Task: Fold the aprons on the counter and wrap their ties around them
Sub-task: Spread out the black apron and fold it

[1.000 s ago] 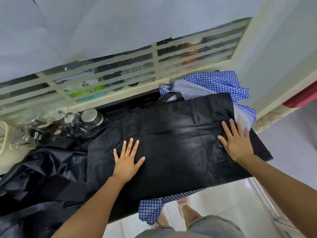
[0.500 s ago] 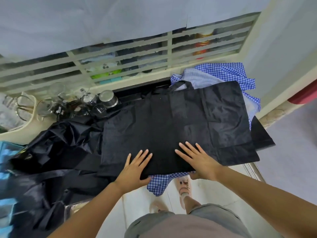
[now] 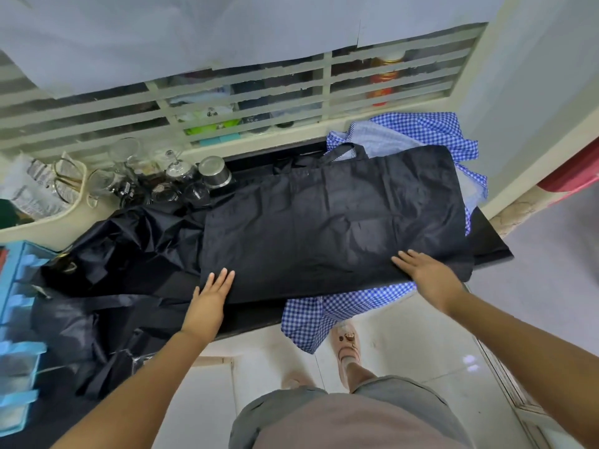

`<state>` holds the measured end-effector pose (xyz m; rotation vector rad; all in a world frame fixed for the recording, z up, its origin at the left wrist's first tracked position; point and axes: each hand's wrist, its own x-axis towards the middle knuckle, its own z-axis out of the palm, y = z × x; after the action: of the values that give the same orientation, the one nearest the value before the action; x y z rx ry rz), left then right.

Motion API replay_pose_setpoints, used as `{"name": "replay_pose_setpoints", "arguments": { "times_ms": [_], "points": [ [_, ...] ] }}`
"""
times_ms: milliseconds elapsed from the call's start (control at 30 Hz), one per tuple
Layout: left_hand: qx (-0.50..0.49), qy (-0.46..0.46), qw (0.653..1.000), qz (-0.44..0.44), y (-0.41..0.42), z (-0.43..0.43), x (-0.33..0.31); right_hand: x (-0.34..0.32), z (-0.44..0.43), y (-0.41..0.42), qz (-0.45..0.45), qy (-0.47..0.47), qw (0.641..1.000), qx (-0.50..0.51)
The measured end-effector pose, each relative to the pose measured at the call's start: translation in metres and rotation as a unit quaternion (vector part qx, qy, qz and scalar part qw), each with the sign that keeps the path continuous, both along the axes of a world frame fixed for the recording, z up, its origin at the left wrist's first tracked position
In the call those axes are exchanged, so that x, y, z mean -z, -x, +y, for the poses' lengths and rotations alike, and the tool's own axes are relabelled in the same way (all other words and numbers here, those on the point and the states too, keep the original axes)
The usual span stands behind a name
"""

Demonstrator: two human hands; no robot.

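Observation:
A black apron (image 3: 334, 222) lies folded into a wide rectangle on the dark counter (image 3: 491, 244), its neck loop at the far edge. My left hand (image 3: 210, 294) rests flat with straight fingers on its near left corner. On the near right corner lies my right hand (image 3: 428, 273), fingers stretched out over the cloth. Under the black apron a blue-and-white checked apron (image 3: 418, 131) shows at the back right and hangs over the front edge. More crumpled black aprons (image 3: 107, 286) are heaped to the left.
Glass jars and a steel cup (image 3: 215, 171) stand at the back left by the barred window. A blue plastic crate (image 3: 19, 319) sits at the far left. The counter's front edge drops to white floor tiles; a wall closes the right side.
Both hands have moved apart along the near edge of the black apron, the left to the left corner, the right to the right corner. The camera has shifted slightly.

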<state>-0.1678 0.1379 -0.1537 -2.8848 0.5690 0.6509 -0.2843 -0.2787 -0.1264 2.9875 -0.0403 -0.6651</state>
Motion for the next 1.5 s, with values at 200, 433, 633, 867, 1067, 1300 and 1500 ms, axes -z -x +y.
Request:
{"name": "replay_pose_setpoints", "arguments": {
  "times_ms": [200, 433, 633, 867, 1067, 1300, 1500],
  "points": [
    [0.013, 0.087, 0.986, 0.142, -0.031, 0.012, -0.045, -0.031, -0.034, -0.016, 0.047, -0.006, 0.998, 0.044],
    [-0.198, 0.095, 0.852, 0.475, -0.075, 0.018, -0.141, -0.102, -0.059, -0.056, 0.241, 0.045, 0.967, 0.068],
    [-0.336, 0.13, 0.844, 0.396, -0.099, 0.04, -0.116, -0.115, -0.08, -0.1, 0.274, 0.031, 0.95, 0.143],
    [-0.432, 0.198, 0.857, 0.2, -0.07, 0.049, -0.047, -0.081, -0.097, -0.132, 0.124, -0.294, 0.915, 0.246],
    [-0.522, 0.277, 0.802, 0.083, -0.06, 0.047, -0.028, -0.052, -0.095, -0.155, 0.032, -0.423, 0.842, 0.333],
    [-0.495, 0.275, 0.824, 0.017, -0.06, 0.041, -0.024, -0.033, -0.103, -0.156, 0.132, -0.362, 0.865, 0.321],
    [-0.499, 0.22, 0.838, 0.026, -0.068, 0.034, -0.022, -0.02, -0.105, -0.157, 0.108, -0.377, 0.846, 0.361]
  ]
}}
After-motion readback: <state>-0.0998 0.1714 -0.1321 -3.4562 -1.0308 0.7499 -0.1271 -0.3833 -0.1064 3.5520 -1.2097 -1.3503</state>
